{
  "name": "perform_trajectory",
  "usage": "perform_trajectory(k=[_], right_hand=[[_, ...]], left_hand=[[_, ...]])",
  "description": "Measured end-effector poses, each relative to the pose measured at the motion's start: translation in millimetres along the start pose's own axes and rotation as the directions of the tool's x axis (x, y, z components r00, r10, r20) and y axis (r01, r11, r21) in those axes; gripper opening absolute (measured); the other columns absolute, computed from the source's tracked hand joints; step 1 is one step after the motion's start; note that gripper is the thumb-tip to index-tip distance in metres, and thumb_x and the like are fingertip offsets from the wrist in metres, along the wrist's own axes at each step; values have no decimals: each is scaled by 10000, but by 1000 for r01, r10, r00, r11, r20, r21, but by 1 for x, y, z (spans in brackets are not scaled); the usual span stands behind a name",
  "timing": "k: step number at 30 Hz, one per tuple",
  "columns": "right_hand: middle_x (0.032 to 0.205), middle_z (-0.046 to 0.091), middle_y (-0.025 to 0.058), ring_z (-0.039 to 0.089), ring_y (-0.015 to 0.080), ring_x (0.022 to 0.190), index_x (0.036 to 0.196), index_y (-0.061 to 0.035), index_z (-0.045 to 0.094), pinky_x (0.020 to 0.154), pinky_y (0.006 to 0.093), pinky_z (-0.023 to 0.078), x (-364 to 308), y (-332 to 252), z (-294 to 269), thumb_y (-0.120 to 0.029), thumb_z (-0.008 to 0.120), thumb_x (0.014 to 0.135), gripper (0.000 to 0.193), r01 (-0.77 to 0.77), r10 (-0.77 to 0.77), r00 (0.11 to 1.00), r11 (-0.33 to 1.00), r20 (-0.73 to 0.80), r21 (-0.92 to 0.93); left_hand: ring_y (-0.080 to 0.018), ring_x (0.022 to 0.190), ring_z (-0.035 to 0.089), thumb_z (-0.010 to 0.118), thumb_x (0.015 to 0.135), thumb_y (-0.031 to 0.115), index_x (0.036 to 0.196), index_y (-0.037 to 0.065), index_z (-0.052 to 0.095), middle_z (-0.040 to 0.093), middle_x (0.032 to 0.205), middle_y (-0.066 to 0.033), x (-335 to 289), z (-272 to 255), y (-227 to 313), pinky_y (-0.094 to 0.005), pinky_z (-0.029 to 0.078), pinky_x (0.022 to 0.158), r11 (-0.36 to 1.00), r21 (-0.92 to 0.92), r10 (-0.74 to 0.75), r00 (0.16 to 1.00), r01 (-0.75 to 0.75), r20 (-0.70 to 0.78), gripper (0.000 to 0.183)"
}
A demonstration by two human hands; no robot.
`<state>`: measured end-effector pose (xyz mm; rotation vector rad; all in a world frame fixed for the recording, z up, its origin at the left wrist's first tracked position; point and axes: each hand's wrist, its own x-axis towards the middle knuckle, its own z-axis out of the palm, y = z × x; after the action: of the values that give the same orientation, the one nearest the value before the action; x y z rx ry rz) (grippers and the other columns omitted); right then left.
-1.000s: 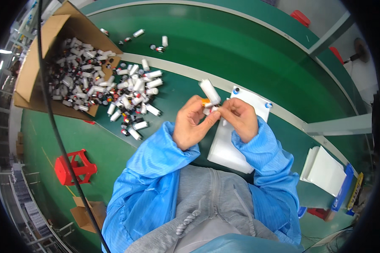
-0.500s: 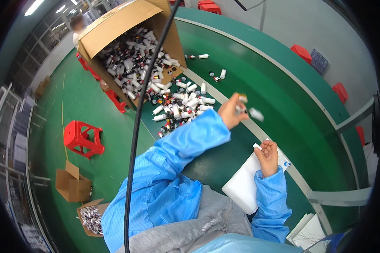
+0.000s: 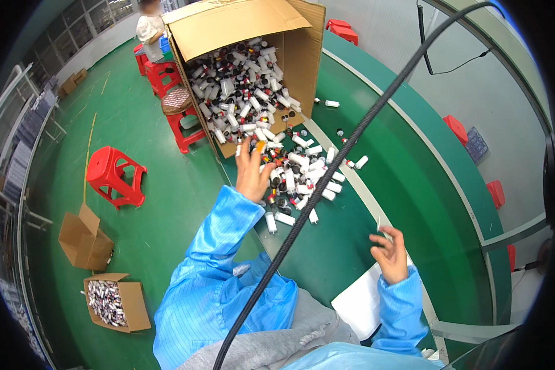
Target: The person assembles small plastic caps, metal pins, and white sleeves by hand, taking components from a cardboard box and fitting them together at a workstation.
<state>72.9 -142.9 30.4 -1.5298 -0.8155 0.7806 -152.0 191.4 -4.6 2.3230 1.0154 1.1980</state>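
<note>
White cylinders (image 3: 290, 179): in the head view they lay in a loose heap on the green surface (image 3: 327, 253), mixed with smaller dark parts (image 3: 282, 202), just outside the mouth of the big cardboard box (image 3: 237, 21), which held many more.
Left hand (image 3: 251, 176): reached over the near-left edge of the heap, close to the box mouth, its fingers spread and the thumb apart from them.
Orange piece (image 3: 261, 147): sat just beside the left fingertips; whether it touched them could not be told.
Change at the heap: half a second earlier the left hand had been to the right of the heap, carrying a blurred white-and-orange piece; now no firm grip showed, so that piece had probably been let go among the others.
Right hand (image 3: 391, 256): was raised well apart from the left one and from the heap, its fingers half curled.
Thin white piece (image 3: 379, 226): showed at the right fingertips, too small to tell whether they pinched it.
Change between the hands: a second earlier both had met at one piece; now they stood wide apart, which suggested that their joint handling of it was over.
White sheets (image 3: 357, 302): lay on the surface near the body, partly behind the right blue sleeve (image 3: 401, 308).
Black cable (image 3: 364, 127): crossed in front and hid part of the heap.
</note>
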Motion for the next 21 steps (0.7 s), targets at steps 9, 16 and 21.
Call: perform_trajectory(k=[9,16,21], right_hand=[[1404,341,151,533,307,1195,1408,-67,304,911,402,503,200,29,75,-118,697,849,685,160,-131,982,960,137,-229],[1325,413,184,575,297,1136,1371,13,315,921,397,504,333,99,53,-157,737,821,714,268,-284,950,955,-128,-129],[1391,344,209,466,372,1244,1403,-26,312,1018,409,453,356,49,97,-79,678,819,692,524,-600,796,612,84,-593]], left_hand=[[-524,1381,166,606,929,213,1243,-99,421,141,1500,-342,7,38,-63,-511,211,1129,977,-160,-156,981,137,-111,480],[-530,1386,149,588,939,224,1264,-91,404,123,1490,-360,11,41,-60,-528,214,1127,964,-220,-170,983,152,-66,489],[-539,1387,132,589,937,228,1252,-117,385,59,1493,-372,9,34,-61,-536,198,1128,975,-168,-155,987,146,-38,510]])
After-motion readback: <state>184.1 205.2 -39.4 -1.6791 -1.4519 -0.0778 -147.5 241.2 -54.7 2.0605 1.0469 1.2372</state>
